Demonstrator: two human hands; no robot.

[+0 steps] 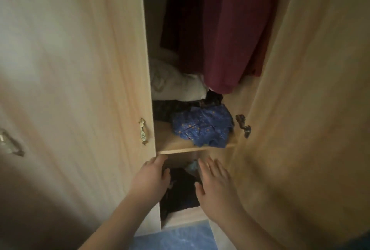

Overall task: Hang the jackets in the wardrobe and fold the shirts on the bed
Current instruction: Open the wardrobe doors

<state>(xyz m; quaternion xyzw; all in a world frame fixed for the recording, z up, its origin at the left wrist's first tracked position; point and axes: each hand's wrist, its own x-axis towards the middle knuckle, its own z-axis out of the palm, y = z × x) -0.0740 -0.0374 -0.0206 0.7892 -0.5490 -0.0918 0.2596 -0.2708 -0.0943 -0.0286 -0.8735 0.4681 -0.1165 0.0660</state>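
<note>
While wardrobe door [80,89] stands ajar, left hand [152,177] touches its edge, fingers relaxed, empty. Dark clothes [180,191] heaped in lower compartment: likely soft, light, floppy; gather by bunching. Right hand [216,187] spread flat, empty. Maroon jacket [230,39] hangs above.

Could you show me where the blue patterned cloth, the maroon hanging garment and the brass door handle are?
blue patterned cloth [202,127]: head view, middle of the crumpled fabric on the shelf.
maroon hanging garment [236,35]: head view, broad front of the fabric.
brass door handle [143,131]: head view, its middle.
</note>
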